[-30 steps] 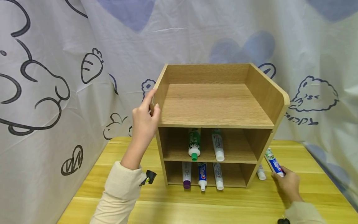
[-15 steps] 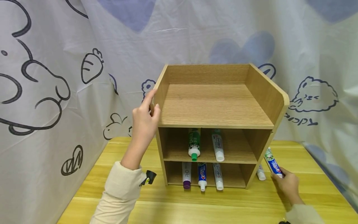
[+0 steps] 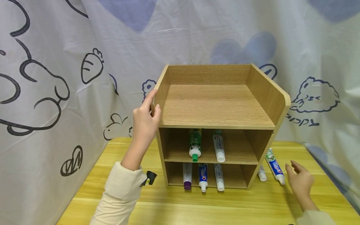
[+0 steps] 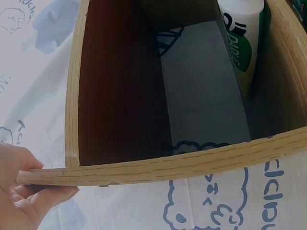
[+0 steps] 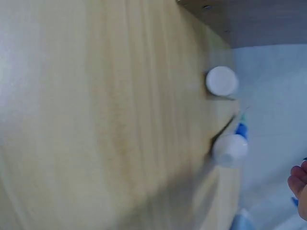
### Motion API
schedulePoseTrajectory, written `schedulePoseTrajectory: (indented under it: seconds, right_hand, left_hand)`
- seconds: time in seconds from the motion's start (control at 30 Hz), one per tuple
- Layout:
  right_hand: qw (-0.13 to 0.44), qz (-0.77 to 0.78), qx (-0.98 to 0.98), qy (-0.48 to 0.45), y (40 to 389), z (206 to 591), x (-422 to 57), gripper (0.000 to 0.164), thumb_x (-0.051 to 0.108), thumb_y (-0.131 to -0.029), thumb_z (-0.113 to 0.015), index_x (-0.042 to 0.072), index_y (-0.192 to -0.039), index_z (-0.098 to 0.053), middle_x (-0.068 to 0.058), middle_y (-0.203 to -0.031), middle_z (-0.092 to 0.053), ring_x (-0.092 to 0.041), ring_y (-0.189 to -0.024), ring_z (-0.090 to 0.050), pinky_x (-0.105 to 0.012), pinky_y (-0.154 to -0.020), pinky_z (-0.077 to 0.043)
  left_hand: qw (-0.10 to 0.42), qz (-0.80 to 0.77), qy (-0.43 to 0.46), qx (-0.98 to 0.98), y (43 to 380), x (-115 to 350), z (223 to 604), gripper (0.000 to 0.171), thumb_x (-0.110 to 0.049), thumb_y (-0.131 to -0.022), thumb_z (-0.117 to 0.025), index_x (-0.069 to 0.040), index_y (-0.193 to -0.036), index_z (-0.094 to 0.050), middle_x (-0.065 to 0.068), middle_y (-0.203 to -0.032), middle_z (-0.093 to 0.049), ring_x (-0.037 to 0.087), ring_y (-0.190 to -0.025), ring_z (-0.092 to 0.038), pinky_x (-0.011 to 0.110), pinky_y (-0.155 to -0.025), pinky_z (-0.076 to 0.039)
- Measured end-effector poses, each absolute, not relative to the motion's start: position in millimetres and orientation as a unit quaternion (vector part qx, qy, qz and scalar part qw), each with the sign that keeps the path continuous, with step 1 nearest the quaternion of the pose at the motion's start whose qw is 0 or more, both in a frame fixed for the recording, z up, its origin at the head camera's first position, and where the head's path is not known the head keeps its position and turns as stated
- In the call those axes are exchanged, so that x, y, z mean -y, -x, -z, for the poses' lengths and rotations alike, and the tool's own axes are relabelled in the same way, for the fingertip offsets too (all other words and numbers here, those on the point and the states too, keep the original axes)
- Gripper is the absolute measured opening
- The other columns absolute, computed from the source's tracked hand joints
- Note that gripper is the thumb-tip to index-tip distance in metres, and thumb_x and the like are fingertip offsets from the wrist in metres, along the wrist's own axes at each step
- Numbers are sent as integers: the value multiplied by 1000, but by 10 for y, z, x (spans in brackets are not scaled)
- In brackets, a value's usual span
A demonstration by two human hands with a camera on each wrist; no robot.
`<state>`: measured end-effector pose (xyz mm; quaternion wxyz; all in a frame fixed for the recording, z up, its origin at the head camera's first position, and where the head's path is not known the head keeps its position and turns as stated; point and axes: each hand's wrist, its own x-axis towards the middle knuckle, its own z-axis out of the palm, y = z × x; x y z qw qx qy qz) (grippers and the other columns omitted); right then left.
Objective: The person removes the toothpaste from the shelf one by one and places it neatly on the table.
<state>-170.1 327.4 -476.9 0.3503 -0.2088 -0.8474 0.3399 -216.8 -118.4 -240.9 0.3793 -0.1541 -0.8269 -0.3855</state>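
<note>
My left hand [image 3: 145,122] grips the left side panel of a wooden desktop shelf [image 3: 219,104]. In the left wrist view, its thumb and fingers [image 4: 53,196] lie on opposite faces of the board. Right of the shelf, a blue, green and white toothpaste tube [image 3: 275,168] lies on the table, its white cap toward me. Just beside it, apart from the tube, my right hand [image 3: 301,182] holds nothing, with thumb and fingers spread. A white toothpaste tube [image 3: 262,173] lies between that tube and the shelf, partly hidden by the side panel.
The middle tier holds a green toothpaste tube [image 3: 195,143] and a white one [image 3: 219,147]. On the bottom tier are a purple-capped tube [image 3: 187,173], a blue tube [image 3: 203,175] and a white tube [image 3: 219,176]. A printed curtain [image 3: 191,40] hangs behind the table [image 3: 213,209].
My right hand has let go of the blue, green and white toothpaste tube and moved right, uncovering its cap. The left hand has stayed on the shelf panel.
</note>
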Motion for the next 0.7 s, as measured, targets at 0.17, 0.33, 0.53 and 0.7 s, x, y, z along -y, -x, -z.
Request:
schedulePoseTrajectory:
  seconds: [0.17, 0.33, 0.53, 0.7]
  right_hand:
    - [397, -361, 821, 195, 1670, 4628, -3187, 29, 6, -83, -63, -11, -105, -64, -32, -102, -62, 37, -66, -27, 9, -60, -27]
    - [433, -365, 802, 190, 1618, 4511, -3097, 27, 7, -82, -65, -7, -105, -67, -30, -103, -63, 37, -69, -31, 9, -63, -32]
    - [454, -376, 788, 177, 1574, 4411, -2999, 27, 7, -80, -68, 0, -106, -69, -23, -103, -66, 35, -73, -39, 5, -65, -37]
    - [472, -394, 772, 159, 1538, 4333, -2918, 26, 2, -78, -68, -7, -102, -68, -8, -105, -67, 33, -73, -43, 4, -67, -39]
  left_hand:
    - [377, 384, 154, 828, 2164, 1193, 2406, 43, 0, -87, -51, -5, -130, -52, 5, -52, -37, 12, -45, -27, 20, -43, -25]
    - [375, 388, 158, 827, 2164, 1189, 2395, 43, 0, -87, -51, -5, -130, -52, 4, -54, -37, 12, -46, -28, 20, -43, -25]
    - [374, 391, 157, 826, 2167, 1185, 2395, 43, 1, -87, -51, -4, -130, -52, 4, -54, -37, 13, -47, -28, 21, -44, -25]
    - [374, 391, 158, 826, 2165, 1184, 2392, 43, 1, -87, -51, -4, -130, -52, 4, -54, -37, 13, -47, -28, 21, -44, -25]
